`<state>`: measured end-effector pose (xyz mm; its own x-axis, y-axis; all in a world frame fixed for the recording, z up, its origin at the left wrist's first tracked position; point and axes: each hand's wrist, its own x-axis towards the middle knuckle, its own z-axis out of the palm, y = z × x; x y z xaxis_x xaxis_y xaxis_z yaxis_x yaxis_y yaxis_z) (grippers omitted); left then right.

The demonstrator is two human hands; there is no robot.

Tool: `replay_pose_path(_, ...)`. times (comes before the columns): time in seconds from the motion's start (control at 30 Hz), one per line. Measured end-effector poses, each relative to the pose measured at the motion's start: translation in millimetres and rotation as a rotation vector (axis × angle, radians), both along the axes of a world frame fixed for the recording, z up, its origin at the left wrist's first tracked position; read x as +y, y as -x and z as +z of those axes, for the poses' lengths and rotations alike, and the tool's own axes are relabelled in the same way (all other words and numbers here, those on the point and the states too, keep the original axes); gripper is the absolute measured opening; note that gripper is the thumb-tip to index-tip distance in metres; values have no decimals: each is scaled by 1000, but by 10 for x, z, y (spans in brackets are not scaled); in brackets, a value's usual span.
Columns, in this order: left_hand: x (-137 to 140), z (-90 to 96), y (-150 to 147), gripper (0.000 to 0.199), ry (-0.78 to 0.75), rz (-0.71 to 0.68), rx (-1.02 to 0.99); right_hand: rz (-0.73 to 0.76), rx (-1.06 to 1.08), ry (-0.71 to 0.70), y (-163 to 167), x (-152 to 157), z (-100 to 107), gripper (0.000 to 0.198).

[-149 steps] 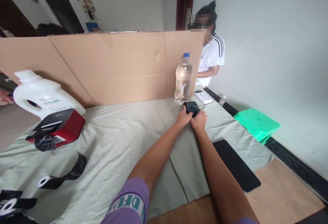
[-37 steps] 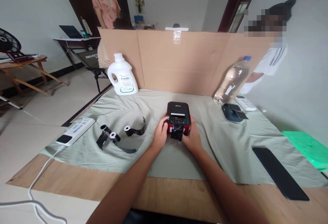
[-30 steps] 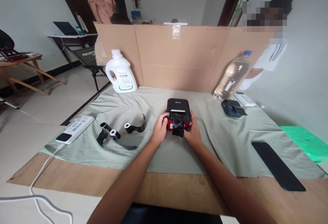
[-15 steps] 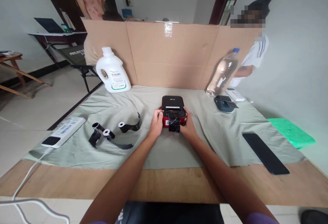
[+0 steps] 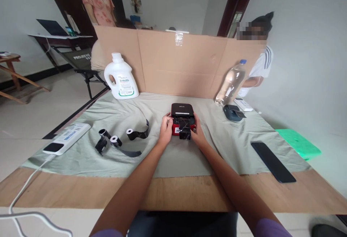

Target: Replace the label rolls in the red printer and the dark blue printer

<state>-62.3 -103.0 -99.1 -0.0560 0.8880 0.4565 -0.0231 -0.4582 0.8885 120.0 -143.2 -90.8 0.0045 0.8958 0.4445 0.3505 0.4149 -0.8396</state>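
Note:
A small red and black label printer [image 5: 182, 109] stands on the grey-green cloth [image 5: 173, 163]. Its black lid looks slightly raised at the front. A strip of glossy black label tape [image 5: 184, 130] hangs out over its front face. My left hand [image 5: 165, 128] grips the printer's left side, the thumb near the front edge of the lid. On the right side, my right hand [image 5: 197, 130] wraps round the body, close to the strip. To the left lie several rolls of black tape [image 5: 131, 133] with loose ends trailing.
White detergent bottle [image 5: 123, 79] and clear bottle [image 5: 231, 83] stand by a cardboard screen [image 5: 181, 65]. A dark device [image 5: 233, 113] and a phone [image 5: 272, 161] lie right, a white power strip [image 5: 67, 139] left. A person [image 5: 258, 63] is behind the right end; another person [image 5: 99, 7] stands back left.
The camera view has shifted slightly, so the right-hand objects appear further left. Both hands stay on the printer, which has barely moved.

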Motion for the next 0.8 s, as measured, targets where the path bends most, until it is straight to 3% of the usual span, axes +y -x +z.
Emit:
replay_pose_path(0.1,-45,21,21,20,-29,-25,-4,2,-32,-37,-51,21,89,71)
replay_pose_path(0.37,-48,6,38,19,-25,-68,-5,-19,-170,-23,-172,357,416,52)
replay_pose_path(0.5,-44,4,40,19,-23,-71,-5,-61,-435,-6,-124,574,686,37)
replay_pose_path(0.7,-54,31,46,17,-17,-69,-20,162,-1130,360,112,1011,1091,31)
replay_pose_path(0.8,-59,46,50,17,-25,-58,-15,197,-1254,407,261,1157,1149,24)
